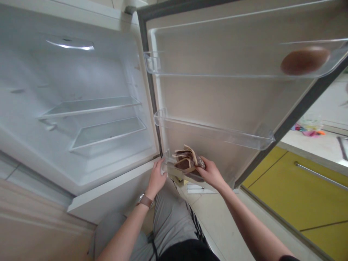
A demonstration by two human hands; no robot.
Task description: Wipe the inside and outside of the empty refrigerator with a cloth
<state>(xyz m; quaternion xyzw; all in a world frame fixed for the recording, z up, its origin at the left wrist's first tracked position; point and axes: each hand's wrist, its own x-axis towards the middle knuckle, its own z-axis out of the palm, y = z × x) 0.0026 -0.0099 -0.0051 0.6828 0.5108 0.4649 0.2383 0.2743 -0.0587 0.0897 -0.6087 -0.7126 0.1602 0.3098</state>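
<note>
In the head view, my right hand (208, 170) grips a bunched brown cloth (185, 161) with pale edges. The cloth is at the lowest clear door bin (197, 177), partly covering it. My left hand (157, 177), with a watch on its wrist, has its fingers curled at the left end of that same bin, close to the hinge side. The fridge door (212, 98) stands wide open. Part of the lowest bin is hidden behind the cloth and my right hand.
Above are a middle door bin (214, 132) and a top bin holding a reddish-brown rounded object (305, 61). The fridge interior (92, 79) has two glass shelves (108, 132) at left. Yellow cabinets (296, 192) and a countertop (331, 148) with a plastic bag (310, 125) stand at right.
</note>
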